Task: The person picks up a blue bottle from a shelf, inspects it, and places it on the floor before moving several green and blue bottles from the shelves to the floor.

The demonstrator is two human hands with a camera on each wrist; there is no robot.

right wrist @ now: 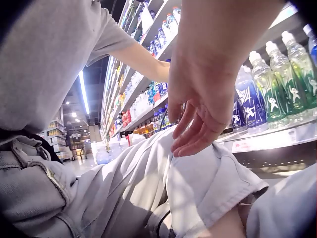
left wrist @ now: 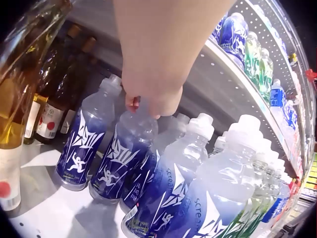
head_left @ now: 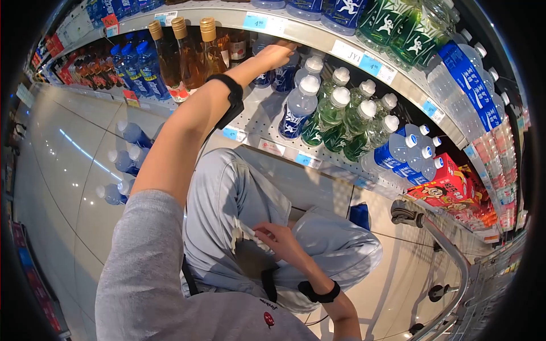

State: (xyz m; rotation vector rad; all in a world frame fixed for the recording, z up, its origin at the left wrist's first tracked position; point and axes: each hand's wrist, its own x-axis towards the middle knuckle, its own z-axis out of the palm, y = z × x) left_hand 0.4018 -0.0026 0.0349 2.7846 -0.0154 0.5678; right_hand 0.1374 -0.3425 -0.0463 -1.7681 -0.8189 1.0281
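My left hand (head_left: 274,55) reaches in under the upper shelf board. In the left wrist view its curled fingers (left wrist: 132,102) grip the top of a blue-labelled drink bottle (left wrist: 122,153), whose cap they mostly hide. That bottle stands upright in a row, with another blue drink bottle (left wrist: 85,139) on its left and more of the same kind to its right. Loosely bent over my lap, my right hand (head_left: 280,241) holds nothing. The right wrist view shows its fingers (right wrist: 190,144) hanging just above the pale jeans (right wrist: 198,183).
Green-labelled bottles (head_left: 333,116) stand beside the blue ones on the lower shelf. Tall amber bottles (head_left: 183,57) are to the left. Several bottles (head_left: 135,133) stand on the floor at the left. A shopping cart (head_left: 460,267) is at the right, near a red box (head_left: 446,184).
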